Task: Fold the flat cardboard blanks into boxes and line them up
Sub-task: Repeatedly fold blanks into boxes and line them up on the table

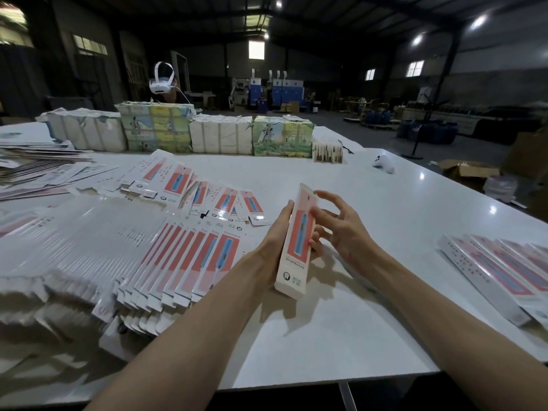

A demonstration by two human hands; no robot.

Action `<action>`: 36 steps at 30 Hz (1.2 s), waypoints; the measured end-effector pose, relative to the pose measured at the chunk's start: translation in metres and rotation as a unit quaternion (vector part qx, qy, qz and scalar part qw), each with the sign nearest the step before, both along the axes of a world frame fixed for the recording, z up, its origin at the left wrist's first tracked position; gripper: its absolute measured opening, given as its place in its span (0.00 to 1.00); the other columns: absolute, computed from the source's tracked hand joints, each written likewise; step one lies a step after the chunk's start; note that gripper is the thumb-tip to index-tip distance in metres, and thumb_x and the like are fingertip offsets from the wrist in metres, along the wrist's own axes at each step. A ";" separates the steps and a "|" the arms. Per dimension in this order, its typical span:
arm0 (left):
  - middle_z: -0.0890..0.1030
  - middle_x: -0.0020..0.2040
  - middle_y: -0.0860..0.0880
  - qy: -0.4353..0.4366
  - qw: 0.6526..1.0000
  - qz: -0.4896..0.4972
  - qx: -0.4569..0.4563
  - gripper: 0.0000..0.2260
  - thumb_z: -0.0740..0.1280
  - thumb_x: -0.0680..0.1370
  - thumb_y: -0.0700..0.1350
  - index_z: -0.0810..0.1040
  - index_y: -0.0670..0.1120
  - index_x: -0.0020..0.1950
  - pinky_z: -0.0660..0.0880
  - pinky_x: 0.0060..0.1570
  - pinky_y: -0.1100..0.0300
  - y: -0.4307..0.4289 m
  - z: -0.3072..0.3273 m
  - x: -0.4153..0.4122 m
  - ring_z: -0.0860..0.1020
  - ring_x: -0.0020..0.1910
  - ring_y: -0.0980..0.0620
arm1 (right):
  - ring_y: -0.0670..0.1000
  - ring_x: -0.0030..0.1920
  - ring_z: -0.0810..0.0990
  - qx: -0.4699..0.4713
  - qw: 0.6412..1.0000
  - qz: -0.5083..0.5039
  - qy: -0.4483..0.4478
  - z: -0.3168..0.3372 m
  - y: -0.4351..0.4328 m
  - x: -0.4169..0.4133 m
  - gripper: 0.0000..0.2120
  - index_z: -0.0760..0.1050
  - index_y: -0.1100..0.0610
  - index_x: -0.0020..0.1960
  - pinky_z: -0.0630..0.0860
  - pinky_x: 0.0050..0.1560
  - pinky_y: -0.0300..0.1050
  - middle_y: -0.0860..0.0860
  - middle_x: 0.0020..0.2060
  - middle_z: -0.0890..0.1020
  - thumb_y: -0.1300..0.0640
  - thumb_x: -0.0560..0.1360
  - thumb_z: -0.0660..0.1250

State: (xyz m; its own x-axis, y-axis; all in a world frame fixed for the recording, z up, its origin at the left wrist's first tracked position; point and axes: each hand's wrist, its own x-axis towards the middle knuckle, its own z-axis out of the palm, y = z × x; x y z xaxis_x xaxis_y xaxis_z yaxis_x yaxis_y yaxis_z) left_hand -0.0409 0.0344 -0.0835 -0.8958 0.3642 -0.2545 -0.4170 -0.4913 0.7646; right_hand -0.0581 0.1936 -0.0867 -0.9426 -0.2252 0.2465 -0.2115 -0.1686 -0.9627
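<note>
**A folded box, held in two hands above the counter**

The left hand (277,232) grasps a long, narrow box (296,241) from behind, thumb along its left edge and fingertips (314,243) curling round to its right side. The right hand (341,229) is released, its fingers loosely spread, thumb and fingertips touching the box's right edge near the upper half. The box stands almost upright and tilted a little to the right, its red-and-blue printed face turned toward the holder and its lower end clear of the white counter (326,336).

Just to the left, flat blanks (189,256) lie fanned in an overlapping pile, with looser blanks (207,197) scattered beyond them. Well apart on the right, near the counter's edge, a row of boxes (498,268) lies side by side, touching.

Along the far side of the counter stand wrapped bundles (219,134), some plain white, some with green and yellow pictures. A white controller (384,164) lies alone to the right of them. Behind the bundles a person (170,93) wearing a white headset (161,81) bends over the counter in the dim hall.
</note>
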 end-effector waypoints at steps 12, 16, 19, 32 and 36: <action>0.86 0.51 0.48 0.241 0.936 0.176 -0.189 0.14 0.59 0.88 0.54 0.72 0.70 0.70 0.86 0.46 0.46 0.000 -0.015 -0.004 0.88 0.48 0.45 | 0.61 0.54 0.87 0.024 0.999 -0.014 0.023 0.002 0.006 0.004 0.17 0.81 0.46 0.66 0.84 0.51 0.46 0.59 0.54 0.87 0.45 0.79 0.74; 0.87 0.54 0.42 0.204 0.962 0.115 -0.143 0.12 0.65 0.79 0.66 0.79 0.68 0.62 0.84 0.55 0.38 0.003 -0.009 0.002 0.87 0.52 0.39 | 0.60 0.51 0.88 0.032 0.999 -0.029 0.013 0.003 0.008 0.004 0.19 0.81 0.48 0.67 0.83 0.47 0.44 0.59 0.53 0.87 0.44 0.78 0.74; 0.82 0.59 0.40 0.223 0.962 0.083 -0.138 0.31 0.76 0.72 0.55 0.67 0.63 0.73 0.85 0.49 0.47 0.009 -0.010 0.000 0.87 0.53 0.41 | 0.59 0.53 0.88 0.044 0.999 -0.029 0.011 0.004 0.011 0.003 0.19 0.80 0.49 0.66 0.84 0.51 0.49 0.55 0.54 0.88 0.45 0.78 0.74; 0.82 0.57 0.41 0.240 0.922 0.050 -0.300 0.40 0.79 0.72 0.46 0.58 0.66 0.74 0.86 0.49 0.48 0.005 -0.012 0.005 0.88 0.49 0.43 | 0.55 0.49 0.89 0.118 0.986 -0.091 0.073 0.005 0.014 -0.005 0.13 0.75 0.55 0.64 0.85 0.50 0.47 0.55 0.49 0.88 0.47 0.86 0.63; 0.82 0.57 0.43 0.264 0.908 0.018 -0.325 0.37 0.79 0.75 0.46 0.59 0.64 0.74 0.85 0.42 0.58 0.009 -0.010 0.008 0.88 0.47 0.47 | 0.57 0.50 0.89 0.094 0.989 -0.114 0.028 0.003 0.021 -0.011 0.10 0.78 0.56 0.63 0.85 0.47 0.45 0.54 0.46 0.89 0.54 0.85 0.65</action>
